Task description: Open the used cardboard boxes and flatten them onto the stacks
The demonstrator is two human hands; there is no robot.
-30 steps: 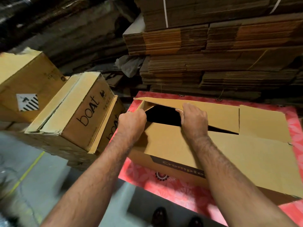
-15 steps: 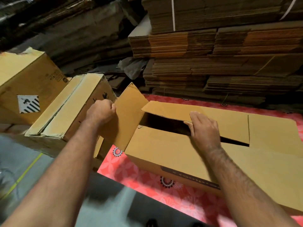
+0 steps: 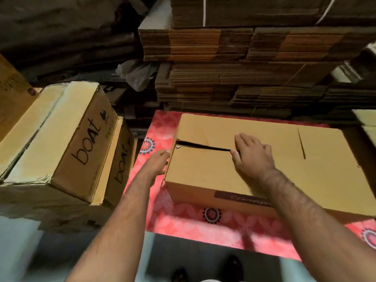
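Observation:
A long brown cardboard box with a dark printed label on its front lies on a red flowered sheet. Its top flaps lie nearly flat, with a dark slit between them. My right hand rests flat on the top flaps, fingers spread, thumb at the slit. My left hand is at the box's left end, its fingers curled round the corner edge. High stacks of flattened cardboard rise behind the box.
Two closed brown boxes printed "boat" stand stacked at the left, with another brown box behind them. A crumpled plastic bag lies between the piles. My shoes show on the grey floor below.
The left end flap, swung outward half a second ago, is folded back against the box. The top flaps have come down nearly flat. My left hand moved right to the box's end.

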